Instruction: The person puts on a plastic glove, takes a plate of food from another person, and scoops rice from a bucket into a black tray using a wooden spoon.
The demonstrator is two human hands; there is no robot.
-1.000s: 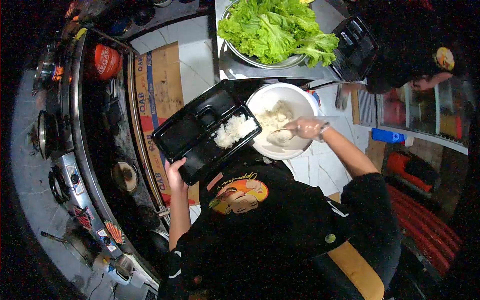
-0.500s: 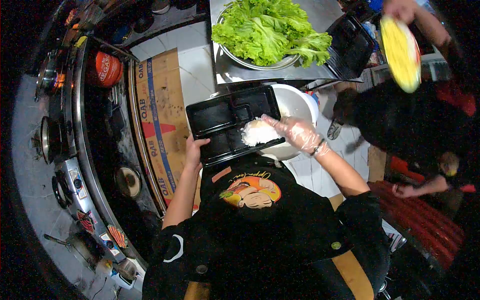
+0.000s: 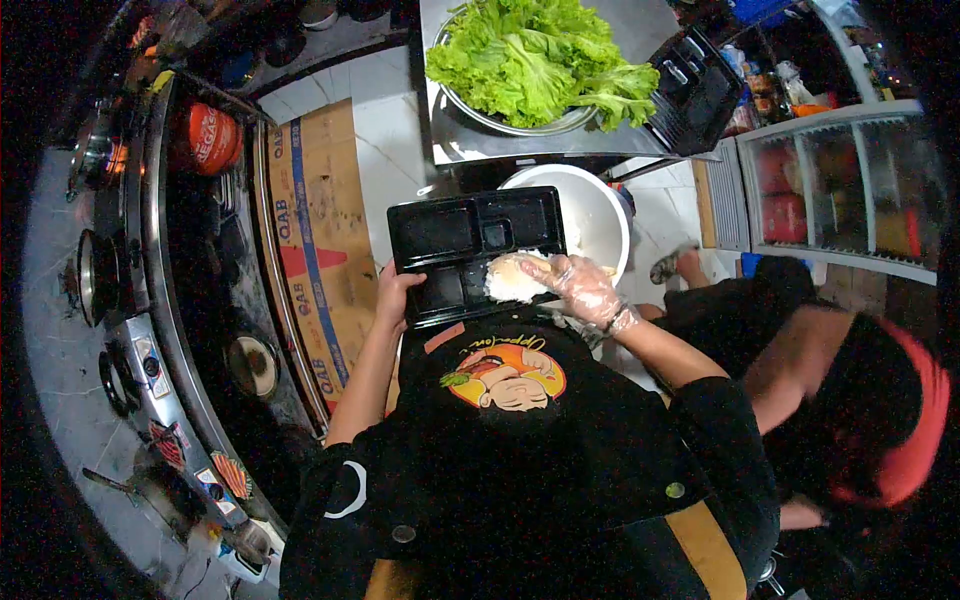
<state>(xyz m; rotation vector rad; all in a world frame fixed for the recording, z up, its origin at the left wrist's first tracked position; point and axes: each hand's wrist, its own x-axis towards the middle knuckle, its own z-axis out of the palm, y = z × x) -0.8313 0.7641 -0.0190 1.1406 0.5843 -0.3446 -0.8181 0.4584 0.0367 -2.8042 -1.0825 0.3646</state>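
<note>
My left hand [image 3: 398, 290] grips the left edge of a black compartment tray [image 3: 435, 232], its thumb over the rim. White rice [image 3: 512, 282] fills the tray's lower right compartment. My right hand [image 3: 588, 292], in a clear plastic glove, is closed around a pale utensil, perhaps a rice paddle [image 3: 525, 262], whose broad end lies on the rice. Behind the tray and partly hidden by it is a white bucket [image 3: 612, 225] with some rice inside.
A metal table [image 3: 450, 148] bears a bowl of green lettuce [image 3: 540, 70] and black trays [image 3: 700, 95]. Stoves [image 3: 150, 365] line the left side. Flattened cardboard [image 3: 315, 240] covers part of the floor. A co-worker [image 3: 850, 400] bends at the right, near a glass-fronted cabinet [image 3: 840, 185].
The tray has tilted and shifted slightly right. My right hand has moved a little lower. The co-worker has moved down and nearer, and the yellow oval item has left view.
</note>
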